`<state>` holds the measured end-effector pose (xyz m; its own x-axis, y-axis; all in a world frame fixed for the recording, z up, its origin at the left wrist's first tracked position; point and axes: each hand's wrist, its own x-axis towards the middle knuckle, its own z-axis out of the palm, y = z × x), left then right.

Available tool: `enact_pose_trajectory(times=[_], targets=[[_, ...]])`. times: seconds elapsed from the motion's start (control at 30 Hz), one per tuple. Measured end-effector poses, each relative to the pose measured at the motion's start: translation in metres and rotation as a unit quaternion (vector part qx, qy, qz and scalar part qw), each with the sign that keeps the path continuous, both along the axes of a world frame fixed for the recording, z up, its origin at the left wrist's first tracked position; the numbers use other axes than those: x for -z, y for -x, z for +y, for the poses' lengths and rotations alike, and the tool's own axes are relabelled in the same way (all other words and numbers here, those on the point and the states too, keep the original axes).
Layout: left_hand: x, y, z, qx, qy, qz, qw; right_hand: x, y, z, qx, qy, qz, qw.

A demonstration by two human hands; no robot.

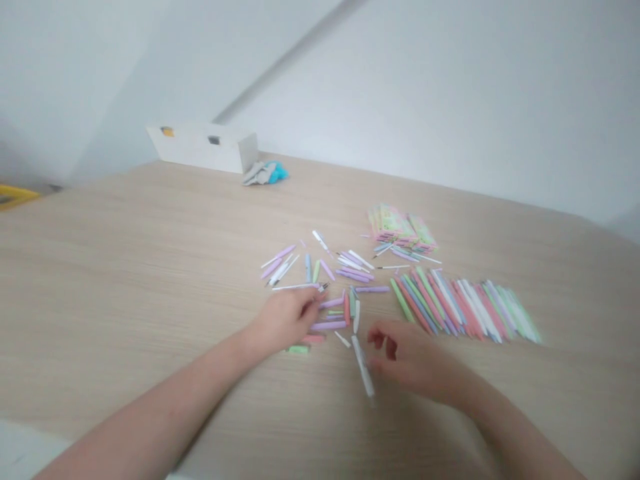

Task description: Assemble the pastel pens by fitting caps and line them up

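My left hand [285,323] is closed over the loose pen parts, with thin pen refills [324,288] showing dark tips at its fingertips. My right hand [415,357] has curled fingers held apart, with nothing visible between them. Just left of it is a whitish pen barrel [363,365], blurred and apparently not gripped. Between the hands lie purple barrels [328,326], a red piece [347,310] and a short white piece [343,339]. Beyond the left hand are more white refills and purple parts [354,274], along with a blue piece [308,267].
A row of multicoloured pens [465,303] lies at right. Behind it are stacked colourful packets [400,225] with refills in front. A white box [203,147] and a grey-and-blue crumpled glove or cloth [265,173] sit by the wall. A yellow object [17,197] shows at far left.
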<state>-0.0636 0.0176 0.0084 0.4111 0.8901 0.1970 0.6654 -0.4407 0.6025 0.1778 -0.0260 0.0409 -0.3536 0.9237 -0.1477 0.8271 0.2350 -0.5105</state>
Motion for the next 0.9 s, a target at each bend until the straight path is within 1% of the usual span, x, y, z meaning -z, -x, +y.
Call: enact_pose_trajectory(times=[0.03,0.13,0.27,0.4,0.53,0.73,0.9], targets=[[0.000,0.001,0.002,-0.026,0.002,-0.004,1.000,0.001,0.000,-0.007,-0.003,0.020,-0.008,1.000],[0.003,0.004,0.008,-0.060,0.007,-0.009,0.998,0.008,0.002,-0.016,0.011,0.046,-0.016,0.999],[0.007,0.008,0.015,-0.070,0.012,-0.009,0.997,0.016,0.008,-0.015,0.019,0.040,-0.005,0.999],[0.011,0.012,0.021,-0.076,0.016,-0.010,0.997,0.017,0.011,-0.013,0.020,0.054,0.011,0.998],[0.014,0.016,0.025,-0.097,0.027,-0.014,0.995,0.018,0.009,-0.012,0.016,0.067,0.018,0.997],[0.014,0.016,0.026,-0.083,0.032,-0.022,0.996,0.023,0.010,-0.011,0.018,0.025,-0.018,0.999],[0.016,0.015,0.027,-0.077,0.028,-0.029,0.996,0.029,0.013,0.002,0.030,-0.030,-0.053,0.998]])
